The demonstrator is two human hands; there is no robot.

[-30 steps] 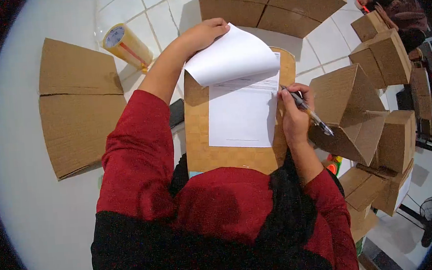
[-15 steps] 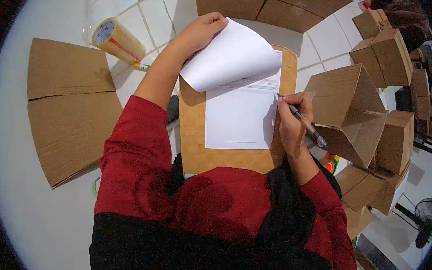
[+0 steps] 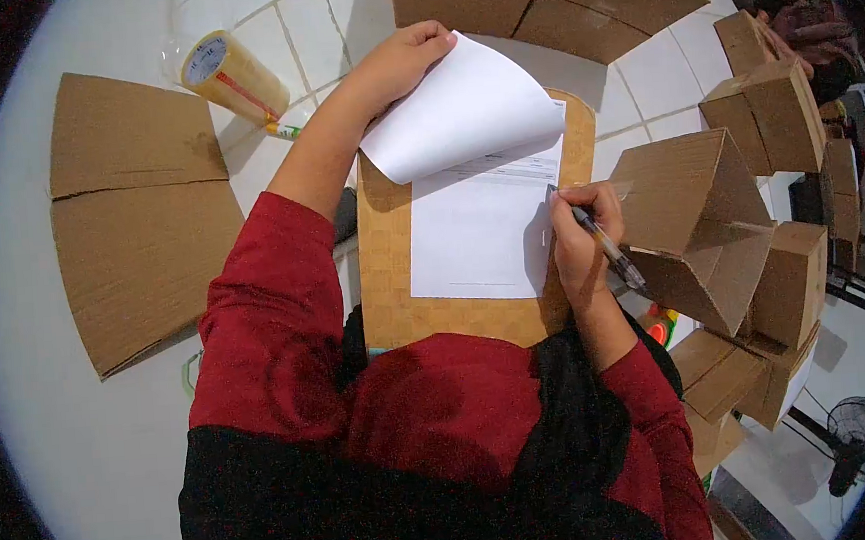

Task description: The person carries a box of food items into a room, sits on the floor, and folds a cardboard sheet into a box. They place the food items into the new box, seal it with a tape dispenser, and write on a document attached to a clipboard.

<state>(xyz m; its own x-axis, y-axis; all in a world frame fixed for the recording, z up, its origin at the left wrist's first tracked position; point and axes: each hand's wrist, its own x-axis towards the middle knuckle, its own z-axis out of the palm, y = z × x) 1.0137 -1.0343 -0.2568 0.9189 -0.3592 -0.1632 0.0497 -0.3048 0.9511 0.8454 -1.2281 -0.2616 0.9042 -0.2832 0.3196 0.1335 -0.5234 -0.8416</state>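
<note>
My left hand (image 3: 406,63) pinches the upper corner of a white paper sheet (image 3: 467,117) and holds it lifted and curled back. Beneath it, a printed form (image 3: 475,237) with lines of small text near its top lies on a tan wooden board (image 3: 389,293). In my right hand (image 3: 586,234) is a dark, clear-barrelled pen (image 3: 609,248), its tip at the form's right side, just below the printed lines. The hand rests along the right edge of the form. Part of the form's top is hidden under the curled sheet.
A large tape roll (image 3: 234,78) stands on the tiled floor by my left forearm, near a flattened carton (image 3: 143,220). A cardboard box (image 3: 544,6) sits ahead. More boxes (image 3: 699,211) crowd the right, with a fan (image 3: 855,431) and another person (image 3: 808,38) beyond.
My right hand and pen have shifted slightly left over the form, and a short mark shows beside the hand. The left hand keeps the sheet lifted. The person at far right has moved.
</note>
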